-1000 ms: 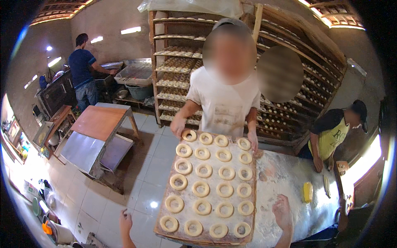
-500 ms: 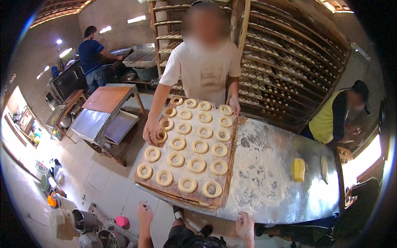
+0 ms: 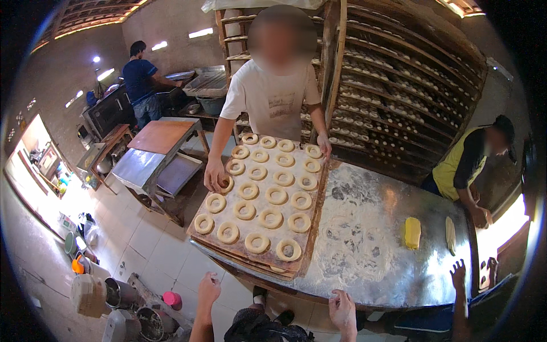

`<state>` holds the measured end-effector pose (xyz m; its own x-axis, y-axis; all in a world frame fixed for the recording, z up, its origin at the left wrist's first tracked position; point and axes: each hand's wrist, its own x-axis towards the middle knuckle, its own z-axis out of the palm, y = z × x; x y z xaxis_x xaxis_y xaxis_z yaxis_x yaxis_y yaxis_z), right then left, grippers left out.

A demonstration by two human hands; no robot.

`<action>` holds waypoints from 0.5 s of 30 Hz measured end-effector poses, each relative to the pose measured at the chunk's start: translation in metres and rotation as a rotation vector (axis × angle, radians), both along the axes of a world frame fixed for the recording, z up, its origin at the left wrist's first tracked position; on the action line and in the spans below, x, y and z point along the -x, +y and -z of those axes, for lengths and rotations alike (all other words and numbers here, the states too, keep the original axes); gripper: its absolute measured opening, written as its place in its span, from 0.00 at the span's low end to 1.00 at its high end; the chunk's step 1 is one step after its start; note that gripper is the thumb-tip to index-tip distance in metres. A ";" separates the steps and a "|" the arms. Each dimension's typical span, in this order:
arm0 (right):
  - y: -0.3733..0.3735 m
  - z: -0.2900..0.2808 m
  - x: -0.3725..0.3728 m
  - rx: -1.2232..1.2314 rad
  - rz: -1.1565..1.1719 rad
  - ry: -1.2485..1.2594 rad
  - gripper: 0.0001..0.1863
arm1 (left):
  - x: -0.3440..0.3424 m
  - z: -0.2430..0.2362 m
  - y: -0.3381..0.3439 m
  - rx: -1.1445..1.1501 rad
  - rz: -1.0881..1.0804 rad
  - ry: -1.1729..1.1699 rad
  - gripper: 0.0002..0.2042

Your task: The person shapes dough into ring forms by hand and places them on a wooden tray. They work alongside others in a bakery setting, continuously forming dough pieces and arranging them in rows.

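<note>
In the lower middle, my left hand (image 3: 209, 287) is raised short of the table's near edge, holding nothing, its fingers loosely bent and apart. My right hand (image 3: 342, 309) is at the near edge of the metal table (image 3: 393, 285), also empty, fingers half curled but not closed. Between and beyond them lies a floury wooden board (image 3: 262, 199) bearing rows of raw dough rings (image 3: 257, 241), with more boards stacked beneath it. A person in a white shirt (image 3: 270, 105) stands across from me. That person's one hand (image 3: 215, 175) touches a ring at the board's left edge; the other rests by its far right corner.
Flour covers the table right of the board, with a yellow block (image 3: 412, 233) and a pale dough strip (image 3: 450, 235) farther right. Tall racks (image 3: 399, 85) of dough stand behind. Another person's hand (image 3: 458, 275) reaches in at right. Buckets (image 3: 121, 293) sit on the floor lower left.
My view has shifted slightly. My left hand has moved a little right and up in view, my right hand a little right. Another person's raised hand has appeared at the right.
</note>
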<state>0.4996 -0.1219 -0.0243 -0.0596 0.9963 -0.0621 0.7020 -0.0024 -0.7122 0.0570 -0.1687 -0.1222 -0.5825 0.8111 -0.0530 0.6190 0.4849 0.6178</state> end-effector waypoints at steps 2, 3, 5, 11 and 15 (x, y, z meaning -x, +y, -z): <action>0.003 0.005 0.003 -0.004 -0.033 -0.003 0.16 | 0.003 0.003 -0.001 -0.002 -0.008 -0.008 0.12; 0.005 0.006 0.005 0.004 -0.045 0.002 0.16 | 0.005 0.005 -0.001 -0.008 -0.012 -0.011 0.12; 0.009 0.007 0.012 0.022 -0.072 0.003 0.16 | 0.011 0.009 -0.002 -0.013 -0.007 -0.027 0.12; 0.024 -0.004 0.035 0.036 -0.121 -0.026 0.16 | 0.026 0.021 0.008 0.076 0.095 -0.028 0.12; 0.037 -0.010 0.051 0.083 -0.100 -0.027 0.17 | 0.031 0.016 0.028 0.019 0.034 -0.091 0.11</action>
